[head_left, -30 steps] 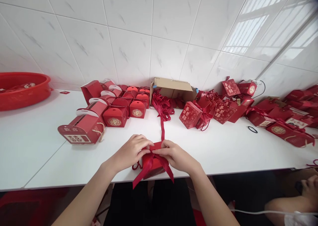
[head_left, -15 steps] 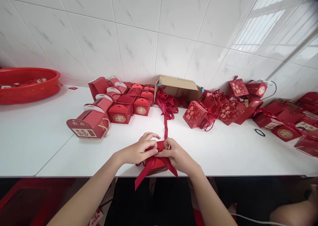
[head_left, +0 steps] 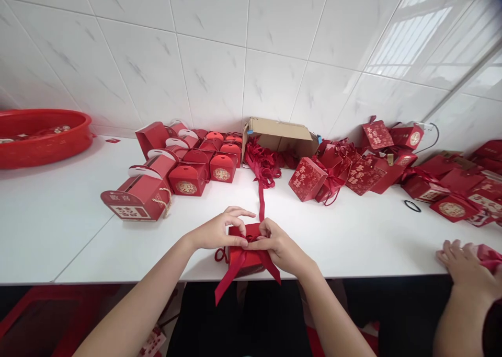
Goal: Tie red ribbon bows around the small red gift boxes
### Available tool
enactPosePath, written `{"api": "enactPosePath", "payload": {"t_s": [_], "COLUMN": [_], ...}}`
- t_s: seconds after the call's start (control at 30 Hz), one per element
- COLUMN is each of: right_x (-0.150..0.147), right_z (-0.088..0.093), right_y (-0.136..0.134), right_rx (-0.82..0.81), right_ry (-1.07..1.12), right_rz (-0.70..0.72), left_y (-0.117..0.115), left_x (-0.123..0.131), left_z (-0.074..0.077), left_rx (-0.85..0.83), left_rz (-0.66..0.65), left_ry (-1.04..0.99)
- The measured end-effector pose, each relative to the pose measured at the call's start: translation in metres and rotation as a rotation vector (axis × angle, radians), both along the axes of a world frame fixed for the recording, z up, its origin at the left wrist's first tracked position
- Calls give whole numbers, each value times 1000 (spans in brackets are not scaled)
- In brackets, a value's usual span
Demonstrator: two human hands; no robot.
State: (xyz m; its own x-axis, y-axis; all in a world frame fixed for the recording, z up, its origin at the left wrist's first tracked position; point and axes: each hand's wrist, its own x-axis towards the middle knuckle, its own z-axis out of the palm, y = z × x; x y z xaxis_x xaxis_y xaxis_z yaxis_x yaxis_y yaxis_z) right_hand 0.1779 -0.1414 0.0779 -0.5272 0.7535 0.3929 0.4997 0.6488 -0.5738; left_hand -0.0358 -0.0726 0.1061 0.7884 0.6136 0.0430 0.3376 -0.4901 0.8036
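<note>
A small red gift box [head_left: 248, 260] lies near the table's front edge, between my two hands. A red ribbon [head_left: 234, 273] crosses its top, with two loose tails hanging toward me over the edge. My left hand [head_left: 229, 229] pinches the ribbon at the middle of the box, its other fingers partly stretched out. Close beside it, my right hand [head_left: 276, 242] pinches the ribbon too, fingers curled. The knot area is mostly hidden by my fingertips. Behind the box, a ribbon strip [head_left: 261, 203] runs back to a heap of red ribbon [head_left: 262, 163].
The heap spills from a cardboard box [head_left: 282, 127] by the wall. Several red gift boxes [head_left: 188, 179] stand at left, and more patterned boxes [head_left: 308, 179] at right. A red basin [head_left: 43, 142] sits far left. At far right is a co-worker's hand [head_left: 466, 265]. A black ring [head_left: 411, 206] lies nearby.
My left fingers have shifted slightly, showing more of the box top. Both hands stay at the ribbon. The co-worker's hand has come up onto the table at right, by something pinkish red.
</note>
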Motion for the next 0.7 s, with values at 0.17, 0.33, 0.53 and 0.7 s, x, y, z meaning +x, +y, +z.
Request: {"api": "enactPosePath", "payload": {"t_s": [0.17, 0.33, 0.53, 0.7], "right_x": [0, 1, 0, -1], "right_z": [-1, 0, 0, 0], "right_y": [0, -1, 0, 0], "right_rx": [-15, -38, -22, -20], "right_ry": [3, -35, -30, -6], "right_rz": [40, 17, 15, 37], "left_y": [-2, -6, -7, -9], "left_x": [2, 4, 9, 10], "left_z": [4, 12, 5, 0], "left_rx": [9, 192, 87, 32], "left_rz": [-63, 58, 77, 142], "left_ry": [-20, 132, 15, -72]}}
